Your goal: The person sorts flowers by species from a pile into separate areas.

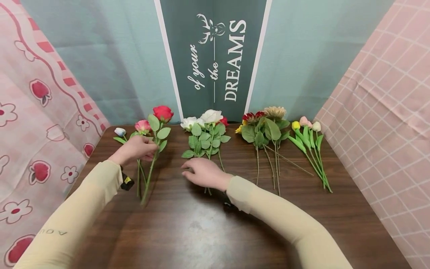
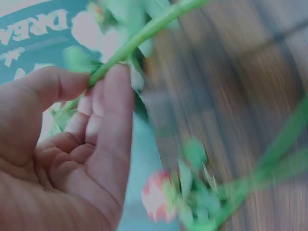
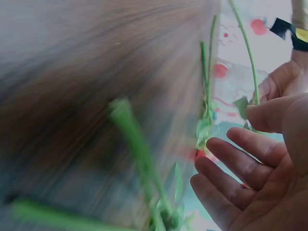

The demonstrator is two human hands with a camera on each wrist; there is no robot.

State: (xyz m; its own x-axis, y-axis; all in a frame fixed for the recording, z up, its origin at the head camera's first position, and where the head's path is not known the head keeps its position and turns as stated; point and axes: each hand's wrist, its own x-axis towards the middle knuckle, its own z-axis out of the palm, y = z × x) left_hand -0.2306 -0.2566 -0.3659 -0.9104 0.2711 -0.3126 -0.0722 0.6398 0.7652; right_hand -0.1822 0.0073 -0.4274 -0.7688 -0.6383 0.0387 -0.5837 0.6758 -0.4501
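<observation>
On the brown surface (image 1: 188,224), left hand (image 1: 136,148) pinches a rose stem (image 1: 149,175); right hand (image 1: 205,173) — fingers relaxed — hovers over white roses (image 1: 205,129).

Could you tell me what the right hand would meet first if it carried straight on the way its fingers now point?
The right hand points left across the table. Its line looks free up to the green stems of the roses that the left hand holds; those would probably come first, though depth is unclear.
</observation>
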